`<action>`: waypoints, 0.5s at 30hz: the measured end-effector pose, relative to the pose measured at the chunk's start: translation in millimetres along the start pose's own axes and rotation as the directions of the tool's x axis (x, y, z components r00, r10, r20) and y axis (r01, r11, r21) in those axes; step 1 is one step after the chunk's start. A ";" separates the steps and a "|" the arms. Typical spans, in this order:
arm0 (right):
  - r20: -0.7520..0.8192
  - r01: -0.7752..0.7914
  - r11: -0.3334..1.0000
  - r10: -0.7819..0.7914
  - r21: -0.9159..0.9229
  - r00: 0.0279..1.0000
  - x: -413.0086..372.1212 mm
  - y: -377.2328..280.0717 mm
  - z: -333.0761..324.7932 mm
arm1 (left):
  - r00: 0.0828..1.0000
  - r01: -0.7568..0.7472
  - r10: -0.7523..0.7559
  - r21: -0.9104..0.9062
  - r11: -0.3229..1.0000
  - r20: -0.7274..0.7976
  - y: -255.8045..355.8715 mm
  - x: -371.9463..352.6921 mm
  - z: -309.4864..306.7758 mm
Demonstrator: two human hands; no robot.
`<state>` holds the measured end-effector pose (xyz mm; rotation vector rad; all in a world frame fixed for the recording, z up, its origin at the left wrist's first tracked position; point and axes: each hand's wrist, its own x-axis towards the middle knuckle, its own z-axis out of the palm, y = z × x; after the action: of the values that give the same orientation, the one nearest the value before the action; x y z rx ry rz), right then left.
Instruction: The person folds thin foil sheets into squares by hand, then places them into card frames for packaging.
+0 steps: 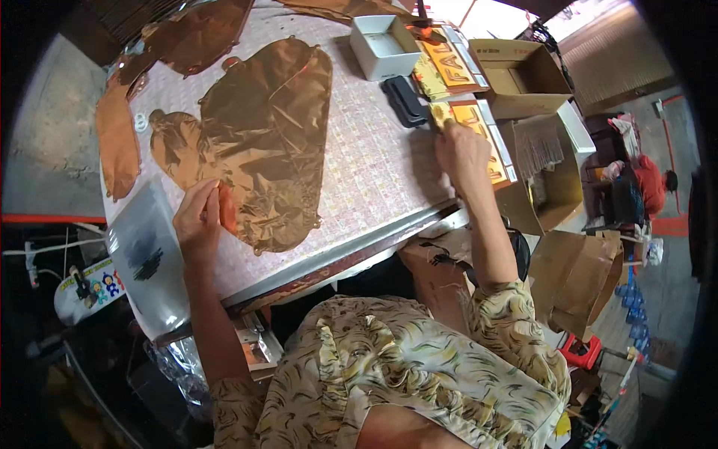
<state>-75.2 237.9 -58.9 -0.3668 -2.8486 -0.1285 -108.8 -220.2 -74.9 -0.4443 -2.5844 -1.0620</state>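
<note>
Right hand on orange packets, "FALL" printed on the upper.

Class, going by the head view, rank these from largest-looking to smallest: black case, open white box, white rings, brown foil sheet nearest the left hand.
1. Brown foil sheet
2. Open white box
3. Black case
4. White rings

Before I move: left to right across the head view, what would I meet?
Narrow brown foil piece, large brown foil piece, black case, right hand, lower open cardboard box, person in red in the background.
</note>
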 end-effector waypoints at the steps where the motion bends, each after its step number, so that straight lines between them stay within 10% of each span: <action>1: 0.020 -0.002 0.999 0.001 0.035 1.000 -3.6 3.5 -6.6 | 1.000 0.020 -0.020 0.015 1.000 -0.009 -2.1 -0.6 2.9; 3: -0.007 0.008 0.991 -0.007 0.136 1.000 -3.4 -6.2 -22.8 | 0.996 0.090 -0.092 -0.166 0.982 -0.004 -13.4 -4.7 2.5; 14: -0.324 0.303 0.922 -0.218 0.241 0.921 -15.3 -26.7 -23.7 | 0.988 -0.043 0.055 0.091 0.995 -0.142 -20.0 2.9 -12.6; 15: -0.137 0.177 0.954 -0.147 0.243 0.980 -24.9 -19.2 -19.9 | 0.983 -0.063 0.079 0.100 0.993 -0.166 -23.0 1.9 -9.5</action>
<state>-52.0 211.1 -47.6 -0.0680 -2.7300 0.1773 -118.0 -242.3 -82.0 -0.4019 -2.4371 -0.9083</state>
